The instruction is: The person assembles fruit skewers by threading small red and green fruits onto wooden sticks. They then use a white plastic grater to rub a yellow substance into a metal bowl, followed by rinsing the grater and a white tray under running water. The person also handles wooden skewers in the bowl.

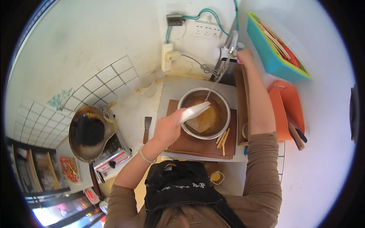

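My left hand (pixel 170 125) grips a folded white piece (pixel 195 113), cloth or paper, and holds it over a round steel basin (pixel 229 114). From a curved metal tap (pixel 233 41), a stream of water (pixel 218 78) runs down into the basin. Brownish liquid (pixel 218 126) stands in the basin, with a pale tan area I cannot make out. My right hand (pixel 245 57) reaches to the tap's base, its fingers closed at the handle. The basin rests on a brown board (pixel 199 148), beside several thin wooden sticks (pixel 223 139).
A wok (pixel 91 134) sits on a portable gas stove (pixel 114 159) at left. A scraper (pixel 146 129) lies between stove and board. On the right wall hang a blue basket (pixel 273 54) and an orange holder (pixel 281 114) with handled tools. Power sockets (pixel 207 30) are near the tap.
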### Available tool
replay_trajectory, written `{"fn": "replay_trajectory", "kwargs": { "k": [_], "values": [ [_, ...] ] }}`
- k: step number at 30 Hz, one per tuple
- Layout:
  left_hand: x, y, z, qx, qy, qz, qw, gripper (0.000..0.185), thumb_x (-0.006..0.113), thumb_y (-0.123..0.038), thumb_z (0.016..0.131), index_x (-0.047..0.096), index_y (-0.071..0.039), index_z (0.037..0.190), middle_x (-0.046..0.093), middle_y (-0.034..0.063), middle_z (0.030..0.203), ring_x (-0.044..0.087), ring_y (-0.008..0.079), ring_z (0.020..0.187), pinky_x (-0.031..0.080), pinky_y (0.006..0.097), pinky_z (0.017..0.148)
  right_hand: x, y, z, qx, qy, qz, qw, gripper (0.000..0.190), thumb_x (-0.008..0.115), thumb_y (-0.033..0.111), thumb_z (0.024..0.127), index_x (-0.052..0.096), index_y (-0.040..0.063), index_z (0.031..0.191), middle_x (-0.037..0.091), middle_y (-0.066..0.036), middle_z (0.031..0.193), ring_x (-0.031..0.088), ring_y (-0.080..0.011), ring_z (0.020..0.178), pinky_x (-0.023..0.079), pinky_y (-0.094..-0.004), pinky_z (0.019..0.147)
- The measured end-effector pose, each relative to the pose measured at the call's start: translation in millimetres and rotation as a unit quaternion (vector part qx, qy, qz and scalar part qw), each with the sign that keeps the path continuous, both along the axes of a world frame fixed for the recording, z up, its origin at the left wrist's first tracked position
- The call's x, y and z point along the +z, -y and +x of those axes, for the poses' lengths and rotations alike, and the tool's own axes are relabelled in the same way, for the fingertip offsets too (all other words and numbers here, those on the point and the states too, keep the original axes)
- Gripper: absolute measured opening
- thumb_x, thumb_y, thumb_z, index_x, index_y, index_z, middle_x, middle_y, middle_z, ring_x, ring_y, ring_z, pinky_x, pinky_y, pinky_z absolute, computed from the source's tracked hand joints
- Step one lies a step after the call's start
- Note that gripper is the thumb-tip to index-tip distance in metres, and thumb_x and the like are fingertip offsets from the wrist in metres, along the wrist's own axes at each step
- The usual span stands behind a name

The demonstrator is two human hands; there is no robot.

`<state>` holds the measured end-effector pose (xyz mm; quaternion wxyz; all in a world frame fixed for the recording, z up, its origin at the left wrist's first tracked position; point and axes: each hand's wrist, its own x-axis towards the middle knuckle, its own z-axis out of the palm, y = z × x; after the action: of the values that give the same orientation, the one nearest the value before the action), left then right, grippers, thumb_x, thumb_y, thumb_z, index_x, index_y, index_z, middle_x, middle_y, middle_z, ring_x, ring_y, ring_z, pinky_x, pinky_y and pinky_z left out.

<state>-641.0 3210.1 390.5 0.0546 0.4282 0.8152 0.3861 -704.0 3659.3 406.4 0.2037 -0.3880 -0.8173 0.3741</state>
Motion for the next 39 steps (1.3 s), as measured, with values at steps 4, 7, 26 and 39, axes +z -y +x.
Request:
{"fn": "replay_trajectory", "kwargs": {
  "k": [4, 7, 26, 39],
  "values": [
    [-5, 5, 18, -0.104, -0.153, 0.069, 0.98, 0.033, 0.052, -0.003, 0.074, 0.056, -0.007, 0.106, 0.062, 0.0119, 0.098, 0.062, 0.0289, 0.084, 0.051, 0.0346, 0.066, -14, -53, 14, 0.125, 0.072, 0.025, 0.989, 0.008, 0.055, 0.007, 0.064, 0.05, 0.004, 0.06, 0.046, -0.007, 0.052, 0.047, -0.0178, 0.042, 0.042, -0.0319, 0.038],
    [-13, 4, 23, -0.164, -0.3, 0.125, 0.931, 0.029, 0.052, -0.008, 0.074, 0.055, -0.004, 0.103, 0.059, 0.0099, 0.104, 0.062, 0.0242, 0.086, 0.051, 0.0313, 0.065, -25, -99, 27, 0.115, 0.012, -0.084, 0.99, 0.011, 0.053, 0.011, 0.072, 0.052, 0.006, 0.082, 0.044, -0.005, 0.051, 0.044, -0.0165, 0.039, 0.037, -0.0309, 0.035],
    [-51, 40, 51, 0.074, -0.141, 0.202, 0.966, 0.023, 0.054, -0.007, 0.079, 0.052, -0.004, 0.102, 0.06, 0.0143, 0.083, 0.058, 0.0339, 0.075, 0.048, 0.0376, 0.057, -165, -44, 74, 0.045, -0.06, -0.177, 0.981, 0.064, 0.061, 0.022, 0.079, 0.032, 0.013, 0.135, 0.048, 0.0, 0.068, 0.042, -0.0086, 0.054, 0.029, -0.0206, 0.042],
    [-65, 172, 10, 0.232, 0.549, 0.574, 0.561, 0.029, 0.048, -0.011, 0.089, 0.051, 0.0, 0.115, 0.061, 0.0095, 0.1, 0.059, 0.0185, 0.092, 0.047, 0.0345, 0.079, -93, 112, 74, 0.152, -0.004, 0.033, 0.988, 0.029, 0.055, 0.019, 0.082, 0.057, -0.002, 0.102, 0.06, -0.011, 0.082, 0.054, -0.0187, 0.072, 0.044, -0.0296, 0.063]
  ]
}}
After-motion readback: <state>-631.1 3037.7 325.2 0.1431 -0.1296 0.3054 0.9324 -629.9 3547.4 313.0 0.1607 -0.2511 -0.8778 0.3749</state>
